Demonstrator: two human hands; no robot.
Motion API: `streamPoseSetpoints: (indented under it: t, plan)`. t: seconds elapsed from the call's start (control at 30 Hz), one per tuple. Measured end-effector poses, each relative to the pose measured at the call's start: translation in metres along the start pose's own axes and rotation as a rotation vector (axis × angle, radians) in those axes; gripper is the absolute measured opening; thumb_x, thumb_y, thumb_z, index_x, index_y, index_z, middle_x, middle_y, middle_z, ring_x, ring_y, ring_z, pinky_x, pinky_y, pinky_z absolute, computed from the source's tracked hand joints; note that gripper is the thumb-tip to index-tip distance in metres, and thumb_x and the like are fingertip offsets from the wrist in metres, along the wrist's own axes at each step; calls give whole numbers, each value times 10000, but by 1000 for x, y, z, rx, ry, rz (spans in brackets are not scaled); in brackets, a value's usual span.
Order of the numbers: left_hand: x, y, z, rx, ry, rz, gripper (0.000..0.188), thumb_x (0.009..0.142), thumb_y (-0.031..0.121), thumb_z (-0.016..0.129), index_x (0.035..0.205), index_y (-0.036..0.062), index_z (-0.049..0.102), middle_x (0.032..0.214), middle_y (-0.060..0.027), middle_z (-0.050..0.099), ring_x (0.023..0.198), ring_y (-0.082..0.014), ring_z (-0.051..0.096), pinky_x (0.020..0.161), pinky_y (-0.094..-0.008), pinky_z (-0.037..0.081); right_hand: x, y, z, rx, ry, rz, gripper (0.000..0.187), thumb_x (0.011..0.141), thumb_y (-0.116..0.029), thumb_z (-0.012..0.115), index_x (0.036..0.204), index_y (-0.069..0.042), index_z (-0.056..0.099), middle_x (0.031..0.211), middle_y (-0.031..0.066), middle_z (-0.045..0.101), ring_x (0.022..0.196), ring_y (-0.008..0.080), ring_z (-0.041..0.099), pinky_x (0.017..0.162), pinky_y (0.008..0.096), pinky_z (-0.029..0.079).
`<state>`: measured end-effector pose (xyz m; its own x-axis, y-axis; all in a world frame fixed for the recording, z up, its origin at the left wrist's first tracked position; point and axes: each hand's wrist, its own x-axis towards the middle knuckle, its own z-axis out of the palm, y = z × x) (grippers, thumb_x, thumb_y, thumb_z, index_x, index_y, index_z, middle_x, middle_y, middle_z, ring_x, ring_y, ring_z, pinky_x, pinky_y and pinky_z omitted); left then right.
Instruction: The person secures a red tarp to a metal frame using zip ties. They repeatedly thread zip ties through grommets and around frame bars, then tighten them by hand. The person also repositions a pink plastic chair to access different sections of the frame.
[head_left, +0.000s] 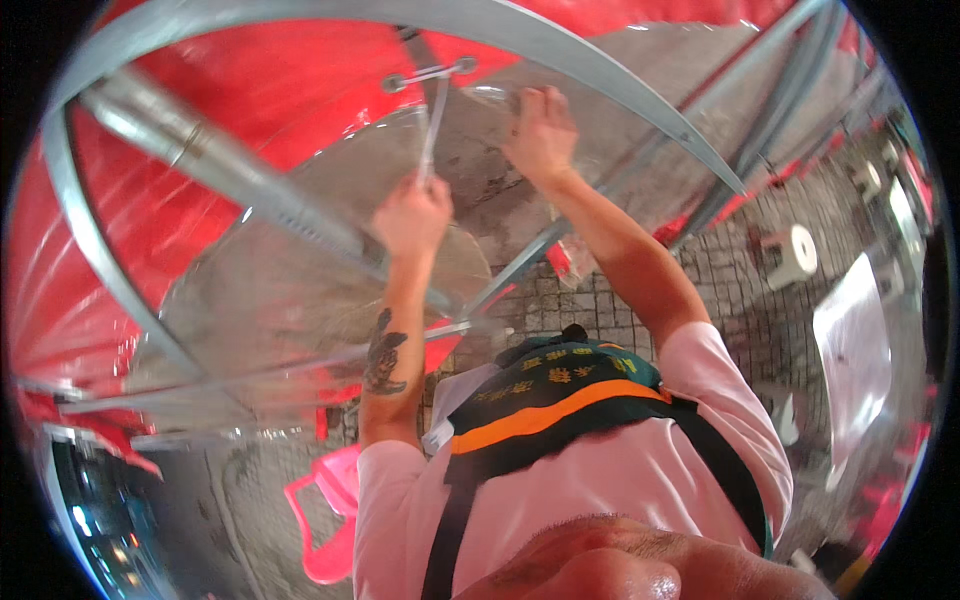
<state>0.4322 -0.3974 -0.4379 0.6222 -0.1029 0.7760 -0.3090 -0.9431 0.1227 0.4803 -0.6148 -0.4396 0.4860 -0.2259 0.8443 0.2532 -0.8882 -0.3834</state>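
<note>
Maybe to steady the white strip (433,130), the left hand (412,217) grips it, while the right hand (541,138) has open fingers.

White stool (790,257) on paved floor (735,300)

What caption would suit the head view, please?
Left fingers grip a thin pale strip; right fingers are raised near red-and-clear plastic sheeting and metal poles.

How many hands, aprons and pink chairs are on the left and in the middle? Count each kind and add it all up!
Hands: 2, the left hand and the right hand
Aprons: 1, the dark apron
Pink chairs: 1, the pink chair
Total: 4
</note>
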Motion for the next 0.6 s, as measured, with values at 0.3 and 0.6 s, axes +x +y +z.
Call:
streamPoseSetpoints:
  t: [0.3, 0.6]
  plan:
    - [35, 45, -14, -121, -145, 171, 216, 905, 233, 645, 796, 47, 642, 691, -189, 687, 635, -395, 698, 570, -512, 565, 19, 7, -46, 317, -332, -217, 409, 711, -39, 639, 1118, -32, 606, 1013, 189, 670, 922, 446, 661, 797, 516, 538]
    - [63, 32, 31, 227, -470, 219, 101, 722, 214, 704, 646, 148, 714, 758, -105, 748, 707, -328, 738, 653, -432, 592, 63, -31, -11, 247, -296, -23, 348, 741, -66, 664, 1083, -33, 605, 1023, 181, 712, 979, 426, 679, 845, 517, 520]
